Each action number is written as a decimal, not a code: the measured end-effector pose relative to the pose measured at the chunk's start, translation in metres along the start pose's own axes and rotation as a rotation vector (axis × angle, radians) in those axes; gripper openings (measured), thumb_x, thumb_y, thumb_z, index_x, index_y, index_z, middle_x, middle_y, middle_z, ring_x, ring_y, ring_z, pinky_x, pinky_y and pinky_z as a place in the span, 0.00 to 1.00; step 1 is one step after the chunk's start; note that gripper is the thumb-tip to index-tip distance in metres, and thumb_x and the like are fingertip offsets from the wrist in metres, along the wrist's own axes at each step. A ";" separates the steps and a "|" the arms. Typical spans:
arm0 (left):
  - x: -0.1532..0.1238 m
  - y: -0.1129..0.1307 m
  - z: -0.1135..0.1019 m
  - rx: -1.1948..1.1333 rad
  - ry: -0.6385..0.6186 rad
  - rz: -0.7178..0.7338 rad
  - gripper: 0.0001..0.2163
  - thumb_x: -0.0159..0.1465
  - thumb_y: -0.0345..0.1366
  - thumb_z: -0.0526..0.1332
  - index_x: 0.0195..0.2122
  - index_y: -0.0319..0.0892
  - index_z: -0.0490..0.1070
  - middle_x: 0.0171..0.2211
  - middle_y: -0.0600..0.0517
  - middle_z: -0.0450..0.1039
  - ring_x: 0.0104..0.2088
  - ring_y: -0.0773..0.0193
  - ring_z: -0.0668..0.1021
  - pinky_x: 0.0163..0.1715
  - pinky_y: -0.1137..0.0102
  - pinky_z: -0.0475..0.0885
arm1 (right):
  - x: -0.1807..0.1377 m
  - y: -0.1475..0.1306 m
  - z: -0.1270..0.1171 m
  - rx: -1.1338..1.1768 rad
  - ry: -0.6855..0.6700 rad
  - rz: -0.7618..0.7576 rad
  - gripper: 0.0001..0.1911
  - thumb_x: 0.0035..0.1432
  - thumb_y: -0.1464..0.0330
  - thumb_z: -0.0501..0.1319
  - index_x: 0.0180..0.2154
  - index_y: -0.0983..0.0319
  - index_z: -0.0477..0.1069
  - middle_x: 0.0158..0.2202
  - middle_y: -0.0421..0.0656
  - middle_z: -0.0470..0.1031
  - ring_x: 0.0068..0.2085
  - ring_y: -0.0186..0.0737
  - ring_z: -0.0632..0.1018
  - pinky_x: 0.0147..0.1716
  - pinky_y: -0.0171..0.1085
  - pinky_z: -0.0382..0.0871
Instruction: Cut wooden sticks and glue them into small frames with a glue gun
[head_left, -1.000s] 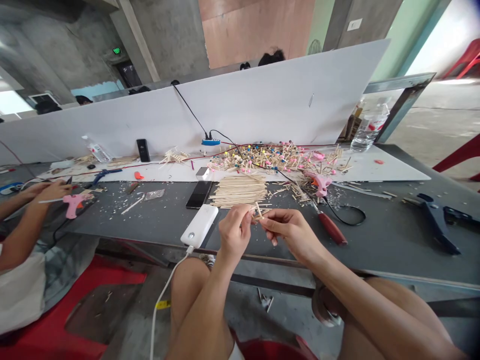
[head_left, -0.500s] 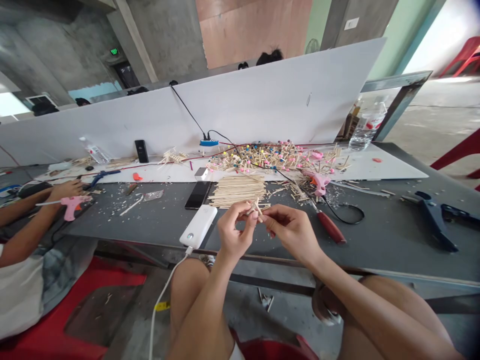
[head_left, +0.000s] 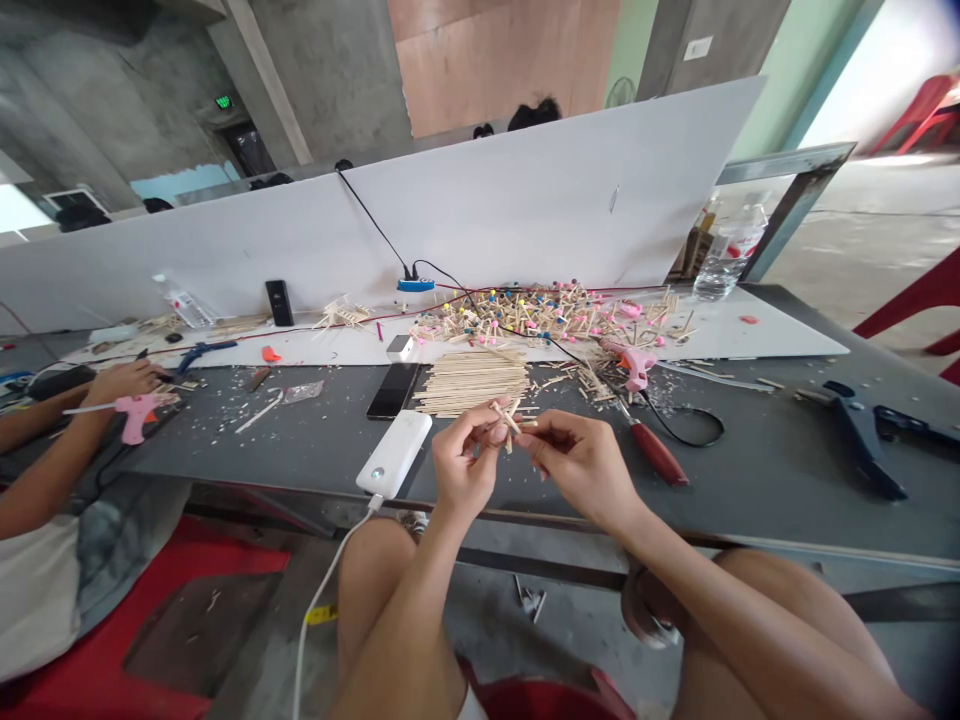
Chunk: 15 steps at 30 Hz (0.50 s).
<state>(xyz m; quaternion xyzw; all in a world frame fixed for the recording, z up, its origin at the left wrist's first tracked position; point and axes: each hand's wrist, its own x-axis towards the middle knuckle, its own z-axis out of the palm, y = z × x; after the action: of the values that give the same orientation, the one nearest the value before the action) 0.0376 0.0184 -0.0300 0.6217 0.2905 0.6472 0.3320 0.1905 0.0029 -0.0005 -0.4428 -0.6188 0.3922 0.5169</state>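
Note:
Between my two hands is a small piece made of short wooden sticks (head_left: 507, 422), some of them crossing. My left hand (head_left: 466, 455) pinches it from the left with thumb and fingertips. From the right, my right hand (head_left: 581, 455) closes its thumb and index finger on the same piece; the fingertips partly cover it. Just behind my hands lies a row of long thin wooden sticks (head_left: 472, 380). Farther back is a heap of short sticks with coloured balls (head_left: 525, 312). A pink glue gun (head_left: 637, 368) rests to the right of the row.
A white power bank (head_left: 395, 452) and a dark phone (head_left: 393, 390) lie left of my hands. Right are a red-handled tool (head_left: 658, 455), blue cutters (head_left: 862, 440) and a water bottle (head_left: 731, 250). At far left, another person's hands (head_left: 124, 380) work near a second pink glue gun (head_left: 135, 415).
The stick piece has turned a little between my fingers, so its crossing sticks show at a different angle. Both hands keep nearly the same place.

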 end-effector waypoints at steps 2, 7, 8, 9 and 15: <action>0.000 0.000 0.000 -0.001 -0.004 0.002 0.05 0.66 0.36 0.64 0.41 0.42 0.73 0.51 0.41 0.78 0.40 0.55 0.84 0.38 0.65 0.80 | 0.000 0.000 0.000 -0.023 0.004 -0.007 0.10 0.55 0.64 0.65 0.26 0.62 0.71 0.20 0.38 0.70 0.21 0.33 0.68 0.22 0.33 0.61; 0.001 0.000 0.000 0.005 -0.011 0.025 0.05 0.66 0.37 0.64 0.42 0.42 0.73 0.53 0.40 0.77 0.42 0.54 0.84 0.37 0.66 0.80 | -0.001 0.000 -0.001 -0.065 0.018 -0.010 0.10 0.55 0.64 0.64 0.26 0.62 0.71 0.20 0.38 0.69 0.21 0.33 0.67 0.22 0.33 0.60; 0.001 0.000 -0.001 0.013 -0.013 0.028 0.05 0.66 0.36 0.64 0.42 0.42 0.73 0.53 0.40 0.77 0.42 0.54 0.84 0.37 0.66 0.80 | -0.001 0.000 -0.001 -0.073 0.020 -0.014 0.10 0.56 0.64 0.64 0.26 0.62 0.71 0.20 0.38 0.68 0.21 0.33 0.67 0.22 0.33 0.59; 0.001 0.000 -0.001 0.020 -0.014 0.030 0.05 0.66 0.36 0.64 0.41 0.42 0.73 0.53 0.40 0.77 0.42 0.54 0.83 0.37 0.66 0.80 | -0.001 0.000 -0.001 -0.082 0.024 -0.021 0.10 0.56 0.64 0.64 0.26 0.62 0.71 0.20 0.38 0.68 0.21 0.33 0.67 0.22 0.33 0.59; 0.001 0.006 -0.001 -0.035 -0.022 0.003 0.07 0.65 0.35 0.65 0.42 0.41 0.71 0.55 0.37 0.74 0.45 0.52 0.83 0.37 0.66 0.79 | -0.001 -0.002 -0.002 -0.167 0.061 -0.162 0.08 0.58 0.67 0.63 0.27 0.62 0.71 0.23 0.39 0.71 0.24 0.33 0.69 0.25 0.33 0.62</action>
<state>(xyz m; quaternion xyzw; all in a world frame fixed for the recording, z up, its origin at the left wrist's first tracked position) 0.0362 0.0155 -0.0249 0.6232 0.2746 0.6458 0.3452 0.1921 0.0011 0.0015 -0.4448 -0.6671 0.2825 0.5266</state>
